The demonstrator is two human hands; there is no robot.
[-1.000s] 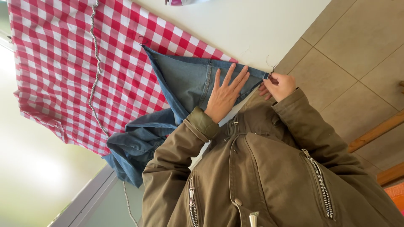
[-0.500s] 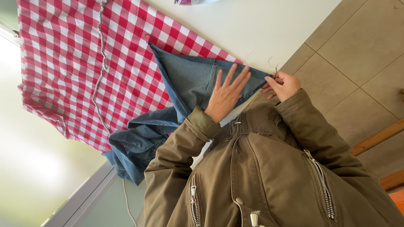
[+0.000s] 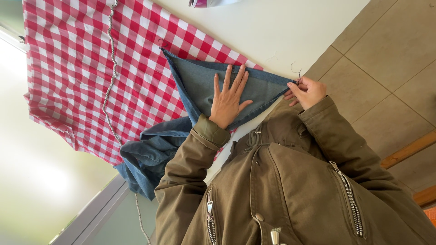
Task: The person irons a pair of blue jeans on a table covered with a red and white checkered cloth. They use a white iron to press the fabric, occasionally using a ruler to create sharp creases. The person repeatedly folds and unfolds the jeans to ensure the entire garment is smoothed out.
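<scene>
- Denim, blue and folded to a point, lies on a red-and-white checked cloth (image 3: pixel 81 68) spread over the white counter (image 3: pixel 281 31); this denim garment (image 3: pixel 200 86) tapers toward the right.
- Left hand (image 3: pixel 229 100) lies flat on the denim near its middle, fingers spread wide and palm pressed down.
- Right hand (image 3: pixel 309 90) sits at the garment's right tip, its grip pressed together, pinching the pointed corner between thumb and fingertips; a thin dark thread (image 3: pixel 296 71) curls up from that spot.
- More of the denim hangs bunched off the counter's near edge at lower left.
- Compared with half a second ago, both hands keep nearly the same places on the fabric, and the denim looks unmoved.
- A grey cord (image 3: pixel 111 77) runs across the checked cloth on the left.
- Olive jacket sleeves and chest hide the counter's near edge; a pink-and-white object (image 3: pixel 206 2) at the far edge is cut off, its kind unclear.
- Whether a needle is in the pinch cannot be made out.
</scene>
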